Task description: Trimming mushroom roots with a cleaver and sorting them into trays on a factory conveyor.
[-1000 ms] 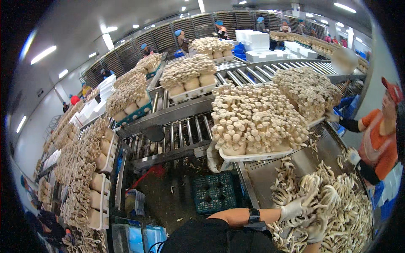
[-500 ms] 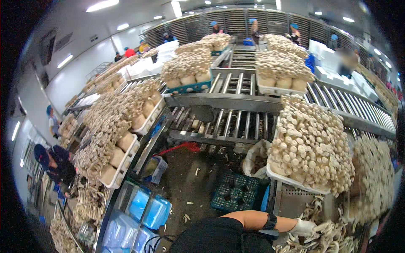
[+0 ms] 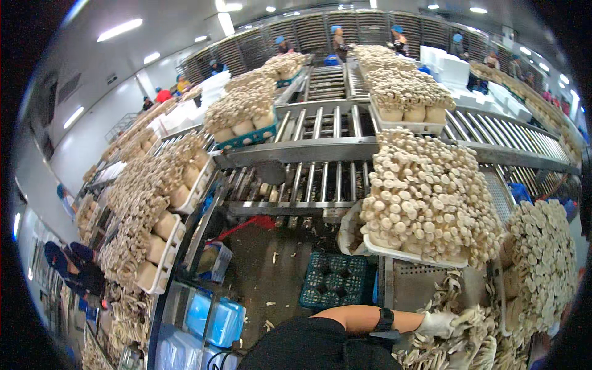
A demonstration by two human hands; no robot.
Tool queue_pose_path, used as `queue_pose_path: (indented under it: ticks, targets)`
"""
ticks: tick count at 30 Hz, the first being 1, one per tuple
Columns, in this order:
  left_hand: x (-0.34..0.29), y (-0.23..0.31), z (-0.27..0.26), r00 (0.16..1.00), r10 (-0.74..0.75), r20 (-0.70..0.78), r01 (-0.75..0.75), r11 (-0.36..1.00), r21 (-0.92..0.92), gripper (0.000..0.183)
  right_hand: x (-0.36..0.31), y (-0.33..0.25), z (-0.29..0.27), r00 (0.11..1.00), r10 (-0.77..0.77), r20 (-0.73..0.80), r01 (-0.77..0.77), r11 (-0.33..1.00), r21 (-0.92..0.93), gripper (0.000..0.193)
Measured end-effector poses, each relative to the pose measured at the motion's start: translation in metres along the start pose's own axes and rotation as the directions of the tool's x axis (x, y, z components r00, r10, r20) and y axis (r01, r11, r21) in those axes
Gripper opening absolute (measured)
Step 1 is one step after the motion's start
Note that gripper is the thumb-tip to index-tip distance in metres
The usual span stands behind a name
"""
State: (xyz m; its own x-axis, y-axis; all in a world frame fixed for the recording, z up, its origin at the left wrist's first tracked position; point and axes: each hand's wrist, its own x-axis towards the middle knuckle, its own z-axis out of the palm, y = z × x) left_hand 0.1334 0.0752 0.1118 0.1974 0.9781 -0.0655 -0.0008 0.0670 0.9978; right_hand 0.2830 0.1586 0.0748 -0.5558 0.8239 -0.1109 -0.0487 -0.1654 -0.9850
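My left arm, with a black band at the wrist, reaches right from the lower middle. A white glove covers my left hand (image 3: 436,324), which touches the left edge of a heap of loose, long-stemmed mushrooms (image 3: 472,339). Its fingertips are lost among the stems, so I cannot tell its grip. Just beyond the hand, a white tray (image 3: 419,254) bears a dense block of pale-capped mushrooms (image 3: 431,194). Another mushroom block (image 3: 542,262) stands tilted to the right of the heap. My right hand does not show.
Roller conveyors (image 3: 327,121) cross ahead, carrying more mushroom trays. A dark green crate (image 3: 333,279) lies on the floor beside a white sack (image 3: 351,231). Blue plastic-wrapped packs (image 3: 216,314) fill a rack at the left. A person (image 3: 77,265) in dark clothes stands by the left-hand mushrooms; others work farther back.
My view has turned slightly right, so most things sit farther left. The right-hand mushroom block, smeared before, is now sharp, with its tray edge showing. My left hand stays at the heap.
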Motion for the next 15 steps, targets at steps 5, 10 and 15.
queue_pose_path:
  ticks: [5, 10, 15]
  targets:
    - [0.019, -0.002, 0.028, 0.996, 0.069, 0.059, -0.076, 0.989, 0.13, 0.052, -0.032, 0.002, -0.038, 0.994, 0.013, -0.111, -0.01, 1.0, 0.027, 0.05]
    - [0.005, 0.025, 0.036, 0.997, -0.068, -0.025, 0.063, 0.984, -0.168, 0.029, -0.075, 0.001, -0.077, 0.97, -0.003, -0.241, 0.021, 0.997, 0.07, 0.05]
    - [0.001, 0.035, 0.033, 0.989, -0.141, -0.034, 0.115, 0.904, -0.412, 0.04, -0.132, 0.001, -0.111, 0.904, -0.006, -0.427, 0.067, 0.99, 0.128, 0.05]
